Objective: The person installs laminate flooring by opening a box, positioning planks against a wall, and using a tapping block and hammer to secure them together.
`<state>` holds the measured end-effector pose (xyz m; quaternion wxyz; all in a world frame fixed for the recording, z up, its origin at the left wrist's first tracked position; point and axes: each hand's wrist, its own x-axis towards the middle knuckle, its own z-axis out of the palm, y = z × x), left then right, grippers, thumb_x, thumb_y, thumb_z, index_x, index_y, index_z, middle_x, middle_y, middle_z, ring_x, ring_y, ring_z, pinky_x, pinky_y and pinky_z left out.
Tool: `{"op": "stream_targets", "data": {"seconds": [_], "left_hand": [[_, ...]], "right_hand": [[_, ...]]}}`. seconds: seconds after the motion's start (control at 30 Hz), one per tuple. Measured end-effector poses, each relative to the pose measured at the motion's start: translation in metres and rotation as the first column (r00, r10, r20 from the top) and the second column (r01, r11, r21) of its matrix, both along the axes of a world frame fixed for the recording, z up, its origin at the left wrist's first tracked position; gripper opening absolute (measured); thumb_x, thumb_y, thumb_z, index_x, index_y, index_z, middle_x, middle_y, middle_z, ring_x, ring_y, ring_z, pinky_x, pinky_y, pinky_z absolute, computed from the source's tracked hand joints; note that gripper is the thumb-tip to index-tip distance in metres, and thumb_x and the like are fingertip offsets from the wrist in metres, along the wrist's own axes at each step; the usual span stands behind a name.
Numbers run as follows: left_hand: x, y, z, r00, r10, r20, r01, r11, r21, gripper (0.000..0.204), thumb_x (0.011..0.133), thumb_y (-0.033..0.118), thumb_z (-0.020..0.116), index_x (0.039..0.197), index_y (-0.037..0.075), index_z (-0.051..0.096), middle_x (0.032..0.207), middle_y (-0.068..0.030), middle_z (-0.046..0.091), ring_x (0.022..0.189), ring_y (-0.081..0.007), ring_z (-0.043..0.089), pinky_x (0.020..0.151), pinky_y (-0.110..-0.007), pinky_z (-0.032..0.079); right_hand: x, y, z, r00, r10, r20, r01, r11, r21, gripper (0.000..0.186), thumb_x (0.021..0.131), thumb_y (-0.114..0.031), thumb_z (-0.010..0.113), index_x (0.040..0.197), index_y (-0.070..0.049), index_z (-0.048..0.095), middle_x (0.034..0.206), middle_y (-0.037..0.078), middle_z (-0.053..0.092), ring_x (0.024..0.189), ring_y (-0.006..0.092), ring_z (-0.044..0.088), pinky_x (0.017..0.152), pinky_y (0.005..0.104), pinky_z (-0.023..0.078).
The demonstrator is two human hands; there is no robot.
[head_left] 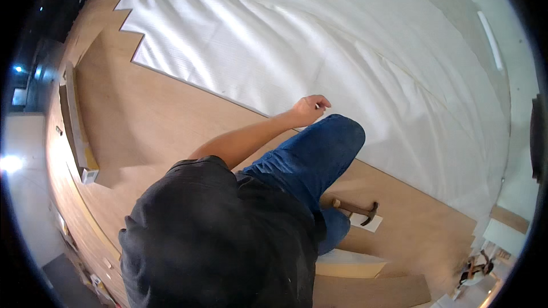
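Observation:
My left hand (310,108) hangs with loosely bent fingers, nothing visible in it, beside my raised knee in blue jeans (334,142). It is over the border between wood-look flooring (188,102) and white wrinkled underlayment (240,40). My right hand is out of sight, apparently hidden by my body in a dark shirt (222,239). Right of my lower leg, a hammer (351,207) with a dark head lies partly over a small white block (374,225) on the floor.
A long narrow carton (79,131) lies along the left. Loose planks (371,289) lie behind me at the lower right. A pale wall (522,57) edges the right side, with a cluster of indistinct items (476,271) low on the right. The flooring's stepped edge runs diagonally across the view.

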<state>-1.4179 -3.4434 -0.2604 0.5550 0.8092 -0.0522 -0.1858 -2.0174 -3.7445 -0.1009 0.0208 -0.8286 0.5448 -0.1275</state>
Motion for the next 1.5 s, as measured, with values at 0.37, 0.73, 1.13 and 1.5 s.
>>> {"op": "stream_targets", "data": {"seconds": [0.37, 0.73, 1.13, 1.5], "left_hand": [[-0.086, -0.071, 0.158, 0.757, -0.644, 0.114, 0.633, 0.678, -0.373, 0.054, 0.09, 0.021, 0.065, 0.139, 0.004, 0.05, 0.137, -0.0208, 0.053, 0.126, -0.0367, 0.054, 0.105, -0.046, 0.045], [-0.135, 0.0, 0.254, 0.933, -0.302, -0.197, -0.172, 0.107, -0.979, 0.059, 0.094, 0.028, 0.078, 0.143, 0.008, 0.054, 0.135, -0.005, 0.063, 0.128, -0.0194, 0.054, 0.105, -0.036, 0.046], [-0.102, 0.275, 0.34, 0.877, 0.45, -0.166, -0.36, 0.388, -0.848, 0.06, 0.109, 0.043, 0.047, 0.148, -0.003, 0.041, 0.138, -0.0187, 0.053, 0.122, -0.0304, 0.055, 0.104, -0.045, 0.046], [-0.031, 0.552, 0.008, 0.572, 0.734, -0.366, -0.82, 0.519, -0.241, 0.051, 0.104, 0.048, 0.059, 0.096, -0.002, 0.067, 0.089, -0.0114, 0.069, 0.077, -0.0165, 0.068, 0.072, -0.03, 0.059]], "right_hand": [[0.211, -0.12, 0.235, 0.799, 0.596, 0.08, -0.469, 0.701, -0.537, 0.044, 0.101, -0.043, 0.06, 0.095, 0.001, 0.065, 0.082, 0.016, 0.066, 0.065, 0.0277, 0.066, 0.062, 0.0414, 0.059], [0.487, 0.09, 0.278, 0.151, 0.808, 0.569, -0.961, -0.016, 0.277, 0.041, 0.109, -0.027, 0.052, 0.137, 0.003, 0.052, 0.127, 0.014, 0.064, 0.113, 0.0222, 0.06, 0.099, 0.034, 0.047], [0.605, 0.163, 0.138, 0.105, 0.933, 0.345, -0.986, 0.051, 0.161, 0.055, 0.109, -0.04, 0.05, 0.085, 0.008, 0.059, 0.076, 0.021, 0.063, 0.067, 0.025, 0.051, 0.067, 0.0402, 0.046], [0.745, 0.318, -0.071, -0.148, 0.988, -0.046, -0.982, -0.141, 0.129, 0.056, 0.101, -0.045, 0.059, 0.077, 0.006, 0.063, 0.07, 0.028, 0.062, 0.063, 0.0464, 0.057, 0.06, 0.0536, 0.043]]}}
